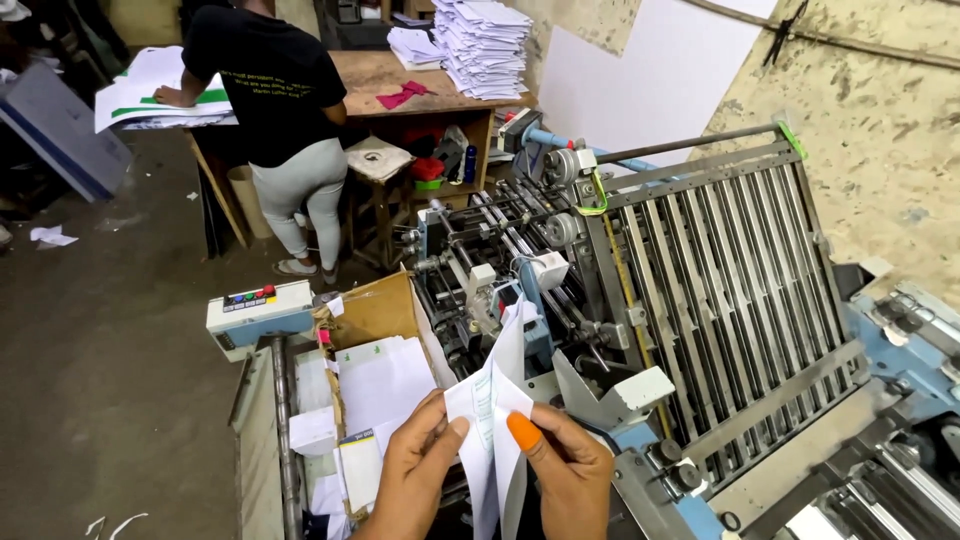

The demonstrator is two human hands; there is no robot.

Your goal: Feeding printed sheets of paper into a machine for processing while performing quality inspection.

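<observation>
Well, we see first the biggest thing, a paper-folding machine [700,300] filling the right half of the frame, its slanted bed of grey metal bars running from upper right down toward the bottom centre, with rollers and blue housing at its upper left end. Across the upper left stands a wooden table [400,75] with a tall stack of white sheets [485,45] at top centre, and a person in a black shirt [270,85] leans over it, one hand on spread paper. Below, left of centre, we find an open cardboard box [375,320] holding white sheets, and just left of it a small control box [258,312] with coloured buttons.

At the bottom centre our two hands rise from the lower edge, palms turned toward each other. The left hand [415,470] has its fingers held together along the left face of a folded paper [495,430], its thumb tip pressed on the sheet. The right hand [570,470] pinches the same paper from the other side, its thumb, with an orange nail, laid on the front and its fingers curled behind.

The folded paper is narrow and stands nearly upright, its long axis running from the bottom edge upward with a slight lean to the right; its upper tip points toward the machine's rollers, and its lower end hangs down between our wrists.
</observation>
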